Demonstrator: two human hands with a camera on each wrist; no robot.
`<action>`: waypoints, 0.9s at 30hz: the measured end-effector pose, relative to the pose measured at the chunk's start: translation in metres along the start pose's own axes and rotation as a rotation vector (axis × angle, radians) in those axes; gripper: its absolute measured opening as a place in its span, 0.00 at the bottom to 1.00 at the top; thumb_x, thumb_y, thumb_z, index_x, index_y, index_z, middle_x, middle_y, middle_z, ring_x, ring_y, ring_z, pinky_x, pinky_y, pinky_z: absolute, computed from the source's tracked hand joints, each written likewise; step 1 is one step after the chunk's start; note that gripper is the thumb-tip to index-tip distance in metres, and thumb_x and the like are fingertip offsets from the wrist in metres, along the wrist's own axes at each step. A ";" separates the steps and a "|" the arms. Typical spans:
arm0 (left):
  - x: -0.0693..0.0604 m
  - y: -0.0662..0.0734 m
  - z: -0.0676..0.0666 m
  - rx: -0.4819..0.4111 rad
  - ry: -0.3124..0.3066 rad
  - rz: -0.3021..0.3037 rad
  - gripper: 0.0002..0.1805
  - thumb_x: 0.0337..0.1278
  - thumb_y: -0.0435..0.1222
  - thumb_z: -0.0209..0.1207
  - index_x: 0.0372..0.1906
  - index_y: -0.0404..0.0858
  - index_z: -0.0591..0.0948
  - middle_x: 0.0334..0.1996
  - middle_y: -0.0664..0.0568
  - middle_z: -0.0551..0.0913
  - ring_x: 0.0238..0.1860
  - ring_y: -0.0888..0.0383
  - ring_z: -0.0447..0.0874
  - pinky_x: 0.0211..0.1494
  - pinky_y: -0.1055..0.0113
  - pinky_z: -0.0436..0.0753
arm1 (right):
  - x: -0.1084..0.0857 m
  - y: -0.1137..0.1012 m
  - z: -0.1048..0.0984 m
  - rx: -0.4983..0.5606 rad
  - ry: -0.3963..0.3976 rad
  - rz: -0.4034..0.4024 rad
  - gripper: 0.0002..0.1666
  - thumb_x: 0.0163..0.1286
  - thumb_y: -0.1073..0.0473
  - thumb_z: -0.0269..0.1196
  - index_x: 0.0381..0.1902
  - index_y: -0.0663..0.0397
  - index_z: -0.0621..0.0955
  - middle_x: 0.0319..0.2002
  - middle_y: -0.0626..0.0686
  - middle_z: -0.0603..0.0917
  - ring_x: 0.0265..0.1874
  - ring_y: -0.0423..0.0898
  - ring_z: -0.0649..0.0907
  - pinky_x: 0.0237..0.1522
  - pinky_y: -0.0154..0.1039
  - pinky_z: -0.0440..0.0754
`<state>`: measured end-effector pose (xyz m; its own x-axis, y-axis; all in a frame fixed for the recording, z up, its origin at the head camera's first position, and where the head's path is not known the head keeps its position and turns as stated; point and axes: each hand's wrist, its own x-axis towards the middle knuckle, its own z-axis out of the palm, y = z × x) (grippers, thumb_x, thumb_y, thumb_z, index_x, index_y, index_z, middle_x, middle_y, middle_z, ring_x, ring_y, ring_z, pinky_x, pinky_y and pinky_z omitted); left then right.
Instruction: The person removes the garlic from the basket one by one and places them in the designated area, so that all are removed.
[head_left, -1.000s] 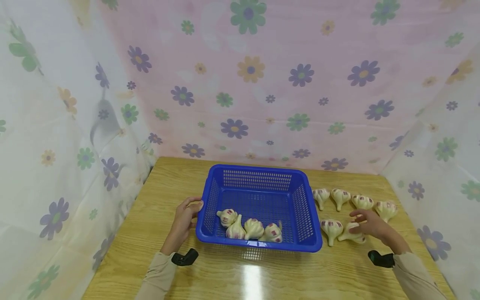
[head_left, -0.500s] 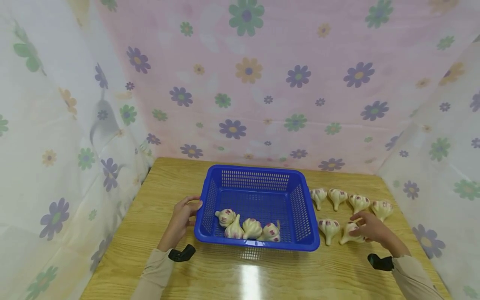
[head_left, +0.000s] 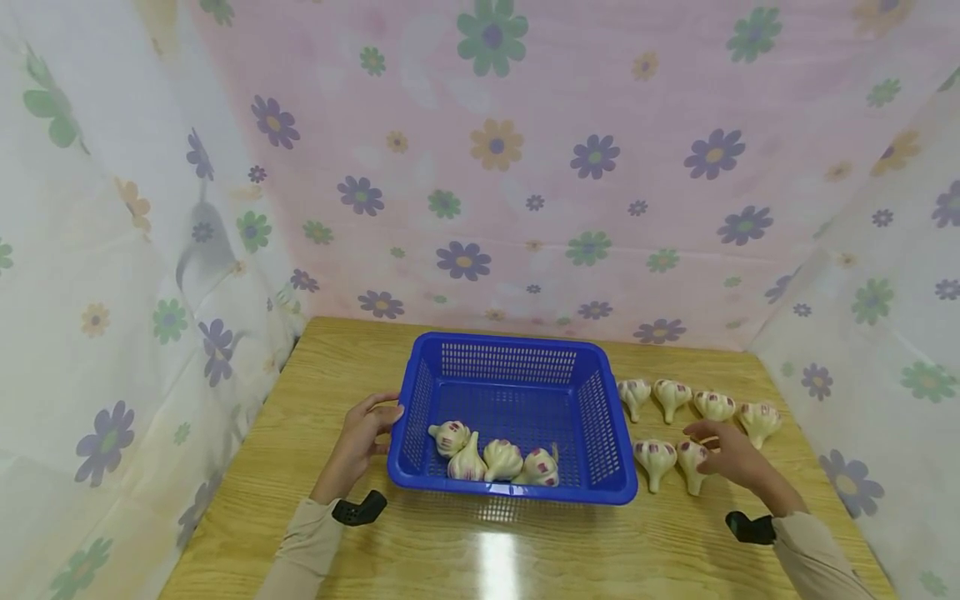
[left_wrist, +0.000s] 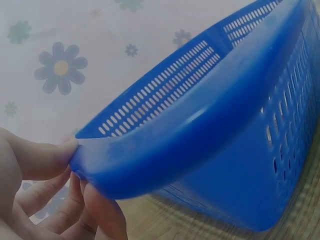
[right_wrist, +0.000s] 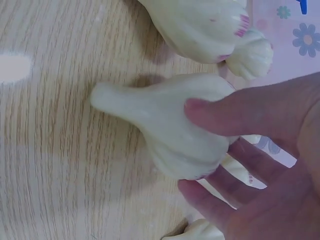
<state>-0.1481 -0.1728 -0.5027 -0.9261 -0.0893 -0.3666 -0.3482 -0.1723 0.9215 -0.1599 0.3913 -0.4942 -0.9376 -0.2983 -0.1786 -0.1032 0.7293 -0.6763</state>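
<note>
In the head view, my left hand (head_left: 362, 437) is at the left side of a blue plastic basket (head_left: 513, 340). The left wrist view shows thumb and fingers pinching the basket's rim (left_wrist: 165, 155). Several garlic bulbs (head_left: 502, 460) lie inside along the basket's near side. On the table to the right, my right hand (head_left: 731, 457) holds another garlic bulb (right_wrist: 175, 120). Its thumb presses on top and its fingers curl round the root end, while the stem points away from the palm. A neighbouring garlic bulb (head_left: 655, 461) lies just left of it.
Behind the held bulb, a row of several garlic bulbs (head_left: 714, 406) lies on the wooden table (head_left: 600, 550). Flowered cloth (head_left: 525, 183) hangs at the back and both sides. The basket stands close to the left end of the bulb rows.
My right hand has turned the garlic bulb so its stem points toward the near edge, beside its neighbour. My left hand stays at the basket; the head view has shifted slightly.
</note>
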 end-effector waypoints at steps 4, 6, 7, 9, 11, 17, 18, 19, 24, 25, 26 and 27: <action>0.000 -0.001 -0.001 0.027 0.000 0.003 0.21 0.59 0.34 0.59 0.57 0.39 0.75 0.37 0.49 0.82 0.32 0.56 0.80 0.27 0.63 0.79 | 0.003 0.001 0.001 -0.010 0.012 -0.026 0.27 0.48 0.79 0.60 0.50 0.74 0.74 0.48 0.70 0.76 0.47 0.68 0.75 0.38 0.47 0.80; 0.000 -0.002 -0.002 0.031 0.004 -0.001 0.20 0.58 0.34 0.59 0.57 0.40 0.75 0.36 0.49 0.82 0.32 0.55 0.80 0.28 0.62 0.79 | 0.004 0.001 0.002 0.003 0.005 -0.024 0.26 0.48 0.80 0.58 0.50 0.74 0.74 0.48 0.70 0.76 0.48 0.71 0.74 0.36 0.47 0.80; 0.001 -0.002 -0.002 0.031 0.003 0.002 0.21 0.58 0.34 0.59 0.57 0.40 0.75 0.36 0.49 0.82 0.32 0.55 0.80 0.28 0.63 0.79 | 0.004 0.001 0.002 0.007 0.006 -0.017 0.26 0.48 0.80 0.57 0.49 0.73 0.75 0.48 0.70 0.76 0.48 0.72 0.73 0.35 0.47 0.81; 0.002 -0.002 -0.002 0.018 0.006 -0.001 0.21 0.58 0.34 0.60 0.57 0.40 0.75 0.35 0.49 0.82 0.31 0.55 0.80 0.27 0.63 0.78 | 0.003 0.002 0.002 0.004 0.011 -0.012 0.25 0.50 0.80 0.55 0.49 0.72 0.75 0.49 0.70 0.76 0.49 0.73 0.72 0.34 0.46 0.81; 0.002 -0.002 -0.001 0.016 0.004 -0.002 0.21 0.58 0.34 0.60 0.57 0.40 0.75 0.34 0.49 0.82 0.31 0.55 0.80 0.27 0.63 0.78 | 0.002 0.003 0.001 -0.006 0.011 -0.010 0.25 0.49 0.80 0.54 0.49 0.72 0.75 0.49 0.71 0.75 0.50 0.75 0.71 0.33 0.45 0.81; 0.001 -0.002 0.002 0.002 -0.006 -0.004 0.22 0.58 0.34 0.60 0.58 0.39 0.75 0.34 0.50 0.82 0.31 0.56 0.80 0.26 0.64 0.78 | -0.003 0.010 0.000 0.038 0.005 0.006 0.28 0.45 0.82 0.52 0.48 0.73 0.74 0.49 0.71 0.75 0.50 0.77 0.69 0.25 0.40 0.74; 0.000 -0.002 0.002 -0.007 -0.004 -0.006 0.22 0.58 0.34 0.61 0.58 0.39 0.75 0.33 0.50 0.82 0.30 0.56 0.80 0.26 0.64 0.78 | -0.003 0.011 0.000 0.052 0.001 0.010 0.28 0.44 0.82 0.52 0.48 0.72 0.74 0.48 0.70 0.75 0.50 0.76 0.69 0.24 0.41 0.73; 0.000 -0.002 0.002 -0.004 -0.004 -0.005 0.22 0.58 0.34 0.60 0.58 0.39 0.75 0.34 0.50 0.82 0.31 0.56 0.80 0.26 0.64 0.78 | -0.003 0.012 -0.001 0.059 -0.008 0.005 0.29 0.43 0.82 0.51 0.49 0.73 0.74 0.48 0.70 0.75 0.50 0.76 0.69 0.24 0.41 0.73; -0.002 0.000 0.001 0.002 -0.006 -0.006 0.22 0.59 0.34 0.59 0.58 0.39 0.74 0.37 0.48 0.82 0.33 0.55 0.81 0.30 0.61 0.81 | -0.001 0.014 -0.005 0.065 -0.027 -0.027 0.30 0.43 0.81 0.54 0.49 0.71 0.74 0.48 0.68 0.76 0.51 0.73 0.71 0.36 0.49 0.78; -0.002 0.000 0.000 0.008 -0.008 -0.006 0.22 0.59 0.34 0.59 0.59 0.39 0.74 0.38 0.48 0.82 0.34 0.55 0.82 0.31 0.60 0.81 | -0.002 0.014 -0.006 0.065 -0.030 -0.026 0.30 0.44 0.81 0.55 0.50 0.71 0.74 0.49 0.68 0.76 0.51 0.73 0.71 0.38 0.51 0.78; -0.002 0.000 0.000 0.006 -0.010 -0.007 0.22 0.59 0.34 0.59 0.59 0.38 0.73 0.38 0.47 0.82 0.34 0.54 0.82 0.31 0.60 0.81 | -0.003 0.014 -0.006 0.066 -0.026 -0.015 0.30 0.45 0.80 0.57 0.51 0.71 0.74 0.50 0.69 0.75 0.51 0.73 0.70 0.39 0.52 0.78; -0.003 0.000 0.000 0.006 -0.012 -0.008 0.22 0.59 0.34 0.59 0.59 0.38 0.73 0.38 0.47 0.82 0.34 0.54 0.81 0.31 0.60 0.81 | -0.005 0.014 -0.007 0.078 -0.025 -0.005 0.30 0.46 0.79 0.57 0.53 0.72 0.73 0.52 0.71 0.74 0.52 0.74 0.69 0.38 0.52 0.79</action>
<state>-0.1457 -0.1729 -0.5017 -0.9250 -0.0762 -0.3723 -0.3564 -0.1666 0.9194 -0.1591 0.4074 -0.4981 -0.9285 -0.3177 -0.1924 -0.0806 0.6780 -0.7306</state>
